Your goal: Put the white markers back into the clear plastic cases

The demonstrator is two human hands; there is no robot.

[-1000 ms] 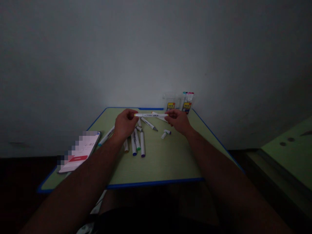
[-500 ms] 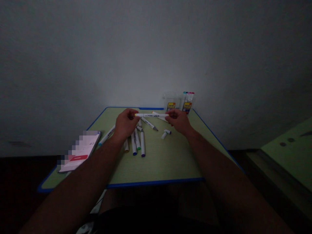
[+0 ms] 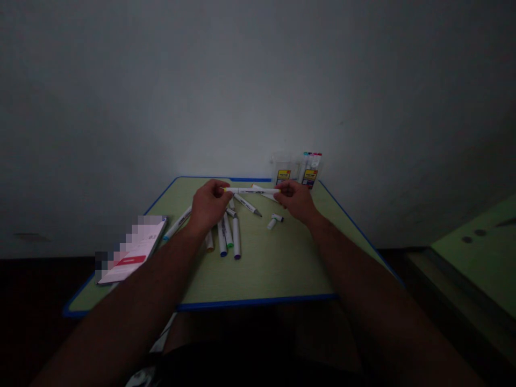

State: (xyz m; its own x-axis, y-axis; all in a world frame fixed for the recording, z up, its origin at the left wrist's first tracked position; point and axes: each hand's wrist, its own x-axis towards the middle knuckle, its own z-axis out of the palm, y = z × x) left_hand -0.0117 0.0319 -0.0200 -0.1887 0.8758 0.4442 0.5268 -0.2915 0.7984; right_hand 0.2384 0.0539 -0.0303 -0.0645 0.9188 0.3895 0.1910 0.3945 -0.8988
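A white marker (image 3: 253,191) with yellow ends is held level above the table between both hands. My left hand (image 3: 210,204) pinches its left end, and my right hand (image 3: 295,199) grips the right end. Beneath it lies an uncapped marker (image 3: 247,205) with a grey tip section. Behind my right fingers another white marker (image 3: 263,193) is partly hidden. Several markers with coloured ends, among them a purple-ended marker (image 3: 236,239) and a blue-ended marker (image 3: 222,239), lie beside my left hand. Two loose marker caps (image 3: 274,219) rest near my right hand.
The light green table (image 3: 258,279) has a blue edge and stands against a grey wall. Two clear plastic cases (image 3: 284,172) stand at the back right, the right one holding several markers (image 3: 312,161). A phone or tablet with a lit screen (image 3: 135,252) lies at the left edge.
Both hands hold almost the same position. Only a very slight shift of the marker and the view shows.
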